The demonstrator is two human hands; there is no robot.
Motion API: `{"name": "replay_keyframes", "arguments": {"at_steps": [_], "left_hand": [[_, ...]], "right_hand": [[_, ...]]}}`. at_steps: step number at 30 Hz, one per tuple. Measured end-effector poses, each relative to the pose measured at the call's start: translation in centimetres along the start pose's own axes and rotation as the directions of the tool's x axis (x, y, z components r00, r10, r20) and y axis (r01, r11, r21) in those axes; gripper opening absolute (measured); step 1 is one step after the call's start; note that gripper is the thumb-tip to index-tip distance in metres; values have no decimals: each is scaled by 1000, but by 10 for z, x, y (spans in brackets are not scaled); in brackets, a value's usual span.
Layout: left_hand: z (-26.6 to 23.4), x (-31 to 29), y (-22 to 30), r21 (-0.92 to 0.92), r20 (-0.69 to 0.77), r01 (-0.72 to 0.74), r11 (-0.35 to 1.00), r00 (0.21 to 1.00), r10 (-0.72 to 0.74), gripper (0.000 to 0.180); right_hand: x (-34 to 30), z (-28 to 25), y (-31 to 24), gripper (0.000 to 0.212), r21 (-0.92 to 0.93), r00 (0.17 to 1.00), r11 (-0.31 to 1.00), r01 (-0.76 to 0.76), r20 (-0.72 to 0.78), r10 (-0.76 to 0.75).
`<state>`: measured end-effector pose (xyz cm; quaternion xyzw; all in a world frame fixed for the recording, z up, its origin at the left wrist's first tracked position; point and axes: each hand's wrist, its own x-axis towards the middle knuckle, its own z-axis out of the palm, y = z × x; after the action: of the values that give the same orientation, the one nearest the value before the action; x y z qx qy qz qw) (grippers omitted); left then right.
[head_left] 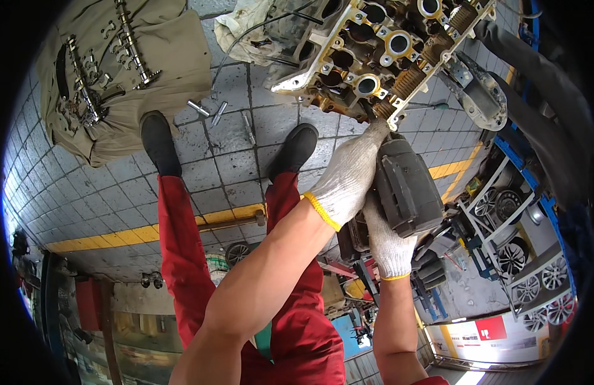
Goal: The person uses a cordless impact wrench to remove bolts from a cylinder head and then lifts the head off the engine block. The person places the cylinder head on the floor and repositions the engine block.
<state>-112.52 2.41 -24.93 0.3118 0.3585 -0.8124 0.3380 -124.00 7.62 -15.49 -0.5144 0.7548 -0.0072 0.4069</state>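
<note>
An oil-browned metal engine cylinder head (394,66), with round openings and rows of ribbed parts, lies slantwise at upper right, and a dark grey, boxy tool (409,186), scuffed and slightly tilted, is just beside its nearest corner.

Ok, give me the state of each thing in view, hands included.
Engine part: uncovered, round openings exposed.
Left hand: gloved, at the engine part's near edge; grip unclear.
Right hand: gloved, fingers hidden behind the dark block.
Dark block: tilted, overlapping the right hand in view.
Brown cloth: spread out, rumpled.
Lobed shafts: lying on the cloth.
Short metal cylinders: lying on the tiled floor.
</note>
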Motion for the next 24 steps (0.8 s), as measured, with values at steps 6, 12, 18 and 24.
{"name": "replay_keyframes", "arguments": {"at_steps": [6, 12, 18, 24], "left_hand": [[-1, 3, 0, -20, 35, 15, 1000, 999, -14, 29], [3, -7, -6, 32, 48, 29, 999, 998, -31, 35], [13, -23, -21, 157, 114, 4, 988, 993, -23, 47], [37, -13, 3, 196, 179, -72, 978, 983, 36, 47]], "right_hand": [[2, 0, 0, 42, 37, 999, 999, 27, -19, -27], [-10, -5, -4, 37, 5, 999, 999, -35, -33, 35], [-22, -16, -9, 41, -178, 995, 980, 85, -45, -95], [5, -30, -20, 38, -283, 973, 942, 178, -89, -211]]}}
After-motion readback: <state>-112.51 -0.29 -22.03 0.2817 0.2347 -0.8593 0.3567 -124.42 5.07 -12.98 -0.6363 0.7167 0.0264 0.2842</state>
